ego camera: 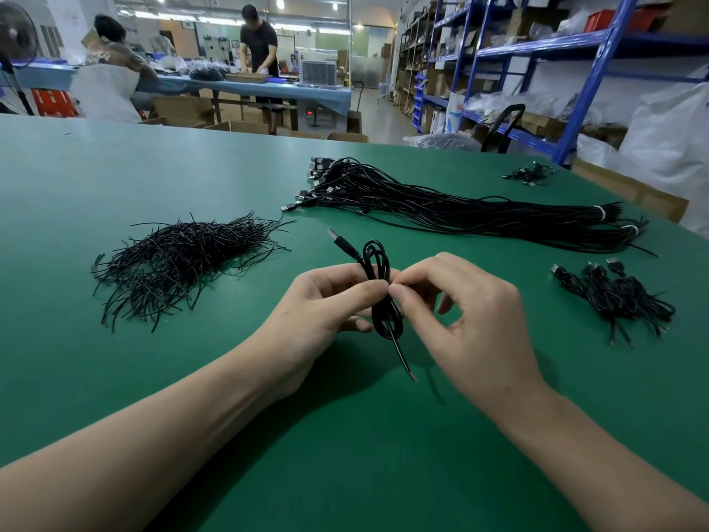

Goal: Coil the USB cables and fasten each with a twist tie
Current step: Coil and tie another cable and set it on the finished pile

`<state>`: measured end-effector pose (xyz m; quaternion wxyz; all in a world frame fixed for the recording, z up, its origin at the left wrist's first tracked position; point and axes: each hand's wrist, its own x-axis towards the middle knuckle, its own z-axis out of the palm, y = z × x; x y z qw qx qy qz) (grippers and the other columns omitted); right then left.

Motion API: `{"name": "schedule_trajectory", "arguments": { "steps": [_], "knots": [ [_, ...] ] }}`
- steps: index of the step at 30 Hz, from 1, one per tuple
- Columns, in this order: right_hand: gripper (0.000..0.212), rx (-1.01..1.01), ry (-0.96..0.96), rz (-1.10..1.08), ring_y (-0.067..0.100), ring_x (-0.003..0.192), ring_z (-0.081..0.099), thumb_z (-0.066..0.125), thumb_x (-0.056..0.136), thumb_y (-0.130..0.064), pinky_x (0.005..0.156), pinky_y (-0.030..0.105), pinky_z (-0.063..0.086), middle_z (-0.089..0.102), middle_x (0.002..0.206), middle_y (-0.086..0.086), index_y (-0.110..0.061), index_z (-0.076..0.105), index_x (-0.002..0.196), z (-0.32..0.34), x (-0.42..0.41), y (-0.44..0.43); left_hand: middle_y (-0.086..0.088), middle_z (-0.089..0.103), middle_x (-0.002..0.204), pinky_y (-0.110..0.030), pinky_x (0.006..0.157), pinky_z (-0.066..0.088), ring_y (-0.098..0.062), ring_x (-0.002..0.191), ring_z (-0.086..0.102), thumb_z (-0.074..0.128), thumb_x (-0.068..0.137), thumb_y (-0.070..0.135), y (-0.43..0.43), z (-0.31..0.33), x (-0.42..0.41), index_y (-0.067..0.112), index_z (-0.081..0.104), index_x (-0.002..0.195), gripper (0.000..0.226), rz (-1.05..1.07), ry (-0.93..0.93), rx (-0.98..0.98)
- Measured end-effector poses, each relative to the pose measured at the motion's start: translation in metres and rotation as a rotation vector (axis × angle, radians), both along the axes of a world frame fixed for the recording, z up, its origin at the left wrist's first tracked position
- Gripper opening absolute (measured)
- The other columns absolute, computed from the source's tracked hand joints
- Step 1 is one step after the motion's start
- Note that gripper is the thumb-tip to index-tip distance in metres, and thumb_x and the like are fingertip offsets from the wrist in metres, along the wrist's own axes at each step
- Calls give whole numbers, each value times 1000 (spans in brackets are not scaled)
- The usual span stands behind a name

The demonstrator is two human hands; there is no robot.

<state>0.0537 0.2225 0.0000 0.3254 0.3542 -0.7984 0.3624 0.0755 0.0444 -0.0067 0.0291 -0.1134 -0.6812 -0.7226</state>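
A coiled black USB cable [378, 259] stands upright between my hands above the green table [153, 178]. My left hand [326, 301] grips the coil at its waist. My right hand [460, 312] pinches the same spot with thumb and forefinger; whether a twist tie is there I cannot tell, as the fingers hide it. The USB plug sticks out to the upper left and the bare wire end hangs down. A pile of black twist ties [184, 263] lies to the left. A long bundle of uncoiled cables [460, 209] lies behind.
A small heap of coiled cables [617, 293] sits at the right, and a few more cables [531, 173] lie at the far right corner. Cardboard boxes and blue shelving stand beyond the table's right edge. Two people work at a far table.
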Motion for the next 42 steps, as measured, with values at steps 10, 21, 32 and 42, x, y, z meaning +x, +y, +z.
{"name": "schedule_trajectory", "arguments": {
  "steps": [10,21,32,42],
  "knots": [
    [12,87,11,-5,14,79,61,71,93,-37,68,37,49,65,92,-13,-26,70,97,3,-8,9,9,59,67,-23,63,41,-4,59,49,68,86,30,-2,-6,-4,24,75,78,12,16,8,-33],
    [14,174,128,-53,18,75,59,72,94,-32,65,42,50,69,84,-9,-19,73,88,8,-9,14,-16,56,91,-41,85,41,-33,94,47,66,91,28,-4,-8,-3,16,78,97,17,-133,-43,78],
    [25,51,-377,141,8,52,37,55,103,-35,52,22,29,49,59,0,-21,59,82,2,-6,9,-10,68,87,-44,85,46,-26,86,60,63,92,25,1,-6,-1,-3,70,105,32,-80,54,-6],
    [35,-539,-1058,364,9,48,15,51,103,-26,44,22,13,24,53,-10,-26,52,68,4,2,-11,13,67,79,-14,73,49,2,76,67,74,90,13,11,-1,7,17,73,105,15,386,543,-456]
  ]
}}
